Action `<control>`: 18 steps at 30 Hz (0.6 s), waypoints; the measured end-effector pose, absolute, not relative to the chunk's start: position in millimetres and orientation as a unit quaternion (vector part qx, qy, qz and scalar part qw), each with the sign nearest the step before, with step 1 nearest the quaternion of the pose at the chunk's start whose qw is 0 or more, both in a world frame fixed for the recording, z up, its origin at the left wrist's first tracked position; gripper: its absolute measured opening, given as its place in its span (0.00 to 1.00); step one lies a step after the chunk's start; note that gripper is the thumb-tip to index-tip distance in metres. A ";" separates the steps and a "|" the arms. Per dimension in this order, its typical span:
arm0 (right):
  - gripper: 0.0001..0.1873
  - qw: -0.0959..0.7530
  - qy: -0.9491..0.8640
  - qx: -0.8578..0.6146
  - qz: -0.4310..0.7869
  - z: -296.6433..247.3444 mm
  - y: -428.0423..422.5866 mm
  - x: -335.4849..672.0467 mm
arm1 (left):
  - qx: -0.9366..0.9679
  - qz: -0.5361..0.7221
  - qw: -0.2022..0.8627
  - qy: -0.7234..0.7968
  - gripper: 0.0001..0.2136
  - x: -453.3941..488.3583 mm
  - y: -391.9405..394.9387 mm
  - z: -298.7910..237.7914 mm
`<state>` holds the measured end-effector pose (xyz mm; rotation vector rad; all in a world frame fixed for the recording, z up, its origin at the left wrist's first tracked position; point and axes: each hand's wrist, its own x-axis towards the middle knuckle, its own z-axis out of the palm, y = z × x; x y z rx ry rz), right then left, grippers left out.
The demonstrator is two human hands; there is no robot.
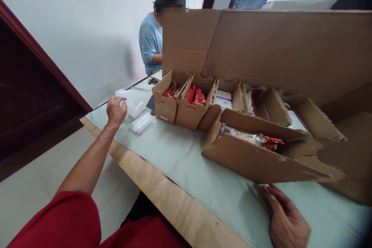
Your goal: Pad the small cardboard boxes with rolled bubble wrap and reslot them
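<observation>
My left hand point(116, 111) is over the left end of the table, its fingers curved and a small gap showing between thumb and forefinger. I see nothing held in it. Close beside it lie a white plastic sheet or bag point(130, 100) and clear plastic packets point(143, 121). My right hand point(287, 217) rests low at the right, fingers stretched out near the bottom edge of an open cardboard box point(247, 153). Inside that box are a clear-wrapped packet point(244, 135) and a red packet point(271, 142). Whether the fingertips touch the box I cannot tell.
Behind stands a row of cardboard bins point(165, 106) with red packets point(195, 95) and white-and-purple packs point(223, 99). A tall cardboard panel point(261, 46) rises behind them. A person in a light blue top point(149, 40) sits beyond the table point(174, 159). A dark object point(151, 104) lies near the bins.
</observation>
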<state>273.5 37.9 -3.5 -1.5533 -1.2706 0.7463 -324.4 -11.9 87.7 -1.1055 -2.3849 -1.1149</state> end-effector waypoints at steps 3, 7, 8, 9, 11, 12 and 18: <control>0.23 0.482 -0.509 -0.643 0.308 -1.8 38.2 271.4 | -0.373 -0.379 0.158 -0.832 0.11 -346.5 -3.4 99.8; 0.22 0.479 -0.494 -0.659 0.303 2.7 38.6 267.4 | -0.371 -0.366 0.148 -0.841 0.05 -359.5 5.3 100.7; 0.22 0.479 -0.490 -0.662 0.304 4.4 38.3 266.4 | -0.370 -0.366 0.147 -0.841 0.02 -359.5 6.5 100.1; 0.22 0.478 -0.488 -0.663 0.307 6.2 37.7 265.4 | -0.370 -0.368 0.148 -0.840 0.01 -358.5 7.1 100.1; 0.21 0.473 -0.487 -0.664 0.313 9.6 36.1 263.9 | -0.374 -0.379 0.155 -0.832 0.04 -354.5 6.2 102.9; 0.21 0.470 -0.489 -0.663 0.317 11.0 35.3 263.4 | -0.378 -0.386 0.161 -0.826 0.04 -351.7 4.9 105.8; 0.22 0.471 -0.494 -0.660 0.314 13.8 35.4 263.0 | -0.402 -0.449 0.212 -0.769 0.07 -324.7 -7.3 133.0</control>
